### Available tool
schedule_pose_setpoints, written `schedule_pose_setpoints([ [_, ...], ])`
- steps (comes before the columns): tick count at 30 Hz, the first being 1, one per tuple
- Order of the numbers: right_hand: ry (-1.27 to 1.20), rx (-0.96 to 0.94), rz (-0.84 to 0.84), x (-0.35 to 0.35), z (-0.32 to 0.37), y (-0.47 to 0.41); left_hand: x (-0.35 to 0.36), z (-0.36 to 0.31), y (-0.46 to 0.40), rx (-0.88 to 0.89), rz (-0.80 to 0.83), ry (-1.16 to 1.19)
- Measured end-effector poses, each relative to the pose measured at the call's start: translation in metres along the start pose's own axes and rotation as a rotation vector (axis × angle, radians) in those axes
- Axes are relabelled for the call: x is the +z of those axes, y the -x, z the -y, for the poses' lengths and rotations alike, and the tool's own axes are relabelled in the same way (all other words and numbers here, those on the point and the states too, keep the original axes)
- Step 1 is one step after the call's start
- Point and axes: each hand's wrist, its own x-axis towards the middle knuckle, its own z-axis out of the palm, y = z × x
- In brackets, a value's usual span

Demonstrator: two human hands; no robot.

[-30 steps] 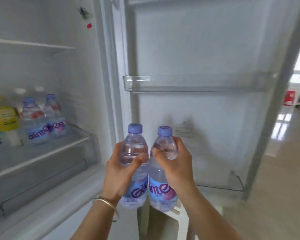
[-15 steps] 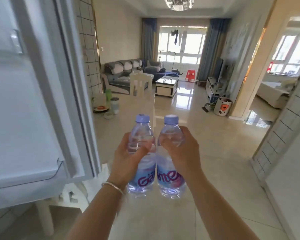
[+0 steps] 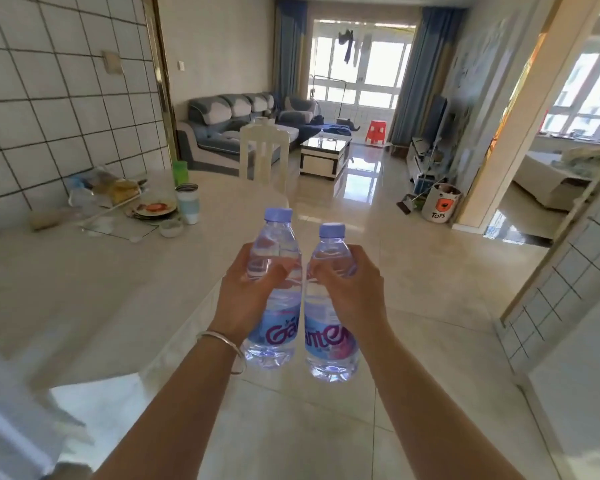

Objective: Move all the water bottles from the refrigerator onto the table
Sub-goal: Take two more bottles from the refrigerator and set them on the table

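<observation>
I hold two clear water bottles with lilac caps and blue labels upright in front of me, side by side. My left hand (image 3: pixel 248 292) grips the left water bottle (image 3: pixel 274 332) around its upper body. The right water bottle (image 3: pixel 328 344) is gripped the same way by my right hand (image 3: pixel 352 292). Both bottles hang in the air above the tiled floor, just right of the beige table (image 3: pixel 84 289), whose near right edge lies below my left wrist. The refrigerator is out of view except for a blurred white edge (image 3: pixel 4 427) at the lower left.
At the table's far left by the tiled wall lie plates (image 3: pixel 155 209), a small bowl (image 3: pixel 170 227), a pale tumbler (image 3: pixel 187 202), a green cup (image 3: pixel 180 171) and bags. A white chair (image 3: pixel 264 157) stands at the far end. Glossy floor stretches ahead toward a sofa (image 3: pixel 229 126) and a toy bin (image 3: pixel 440 202).
The view has swung from the refrigerator's inside and door to the room and table. Both hands have kept their bottles, now slightly apart and nearer the table's edge.
</observation>
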Motion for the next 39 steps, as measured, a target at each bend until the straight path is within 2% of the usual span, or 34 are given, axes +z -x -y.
schedule_pose_setpoints([
  [8, -0.037, -0.034, -0.039, 0.079, -0.008, -0.158, -0.003, 0.025, -0.171, 0.043, -0.008, -0.037],
  [13, -0.053, -0.047, 0.034, 0.152, -0.009, -0.234, -0.033, 0.044, -0.252, 0.042, -0.080, -0.058],
  [18, -0.042, -0.060, 0.235, 0.252, -0.018, -0.296, -0.086, 0.078, -0.323, -0.020, -0.243, -0.069],
  [23, -0.104, -0.082, 0.447, 0.368, -0.023, -0.347, -0.151, 0.112, -0.389, -0.067, -0.473, -0.074],
  [29, -0.180, -0.180, 0.713, 0.504, 0.017, -0.400, -0.245, 0.115, -0.464, -0.061, -0.785, -0.183],
  [34, -0.228, -0.214, 0.952, 0.602, 0.040, -0.397, -0.319, 0.136, -0.479, -0.115, -1.022, -0.260],
  [39, -0.260, -0.189, 1.048, 0.700, 0.036, -0.373, -0.385, 0.167, -0.483, -0.241, -1.194, -0.343],
])
